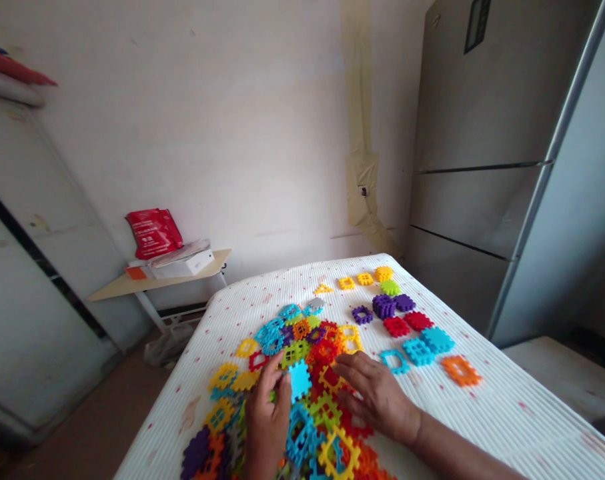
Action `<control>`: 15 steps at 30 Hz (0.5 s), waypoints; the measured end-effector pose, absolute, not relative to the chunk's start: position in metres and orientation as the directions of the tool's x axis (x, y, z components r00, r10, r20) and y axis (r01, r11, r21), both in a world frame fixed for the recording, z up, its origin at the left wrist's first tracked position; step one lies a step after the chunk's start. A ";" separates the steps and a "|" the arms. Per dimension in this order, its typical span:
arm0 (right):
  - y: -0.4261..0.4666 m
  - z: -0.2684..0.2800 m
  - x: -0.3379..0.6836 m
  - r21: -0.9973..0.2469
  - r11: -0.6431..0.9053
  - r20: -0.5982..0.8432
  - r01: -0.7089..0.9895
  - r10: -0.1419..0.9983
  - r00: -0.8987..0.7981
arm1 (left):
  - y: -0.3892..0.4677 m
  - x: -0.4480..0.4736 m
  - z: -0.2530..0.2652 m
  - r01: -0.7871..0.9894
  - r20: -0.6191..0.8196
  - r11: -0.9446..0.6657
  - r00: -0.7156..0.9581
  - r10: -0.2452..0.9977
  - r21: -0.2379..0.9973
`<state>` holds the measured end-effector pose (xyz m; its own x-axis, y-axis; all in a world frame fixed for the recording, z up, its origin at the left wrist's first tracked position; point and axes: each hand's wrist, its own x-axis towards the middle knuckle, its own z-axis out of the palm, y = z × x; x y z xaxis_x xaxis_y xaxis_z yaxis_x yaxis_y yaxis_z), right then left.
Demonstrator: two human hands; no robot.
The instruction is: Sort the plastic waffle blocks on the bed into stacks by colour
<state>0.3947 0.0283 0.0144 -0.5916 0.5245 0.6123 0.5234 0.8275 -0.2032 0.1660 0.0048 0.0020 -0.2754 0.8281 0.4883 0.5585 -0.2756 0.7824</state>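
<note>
My left hand (268,407) grips a light blue square interlocking tile (299,380) at its left edge, thumb toward the tile. The tile has notched edges and a solid face. Beneath both hands spreads a heap of mixed plastic tiles (297,433) in yellow, blue, green, red, orange and purple, some with window-like openings. My right hand (372,397) lies over the right side of this heap, palm down and fingers apart, close to a red tile (331,379). Its fingertips partly hide the pieces below.
The tiles lie on a white ribbed cloth (507,407). Right of the heap, pieces sit grouped by colour: yellow (365,279), purple (383,306), red (396,326), blue (419,351) and orange (461,371). A fridge (482,133) stands right; a side table (117,288) stands left.
</note>
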 end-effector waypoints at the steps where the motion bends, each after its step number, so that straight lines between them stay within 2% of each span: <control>1: 0.026 0.018 0.386 -0.198 0.831 0.593 0.519 0.524 -0.611 | 0.004 0.167 0.002 0.544 0.479 -0.281 -0.265 0.837 0.791; 7: 0.024 0.022 0.346 -0.161 0.822 0.439 0.545 0.555 -0.707 | 0.000 0.170 0.010 0.437 0.425 -0.279 -0.282 0.860 0.855; 10: 0.024 0.023 0.341 -0.159 0.805 0.429 0.571 0.577 -0.694 | -0.002 0.173 0.016 0.398 0.409 -0.279 -0.291 0.865 0.874; 15: 0.023 0.031 0.342 -0.103 0.815 0.450 0.570 0.550 -0.704 | -0.002 0.175 0.017 0.323 0.358 -0.258 -0.301 0.884 0.910</control>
<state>0.3419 0.0226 0.0309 -0.7040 0.5496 0.4497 0.5702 0.8150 -0.1034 0.1749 -0.0023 0.0167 -0.3013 0.8838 0.3580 0.3234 -0.2585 0.9103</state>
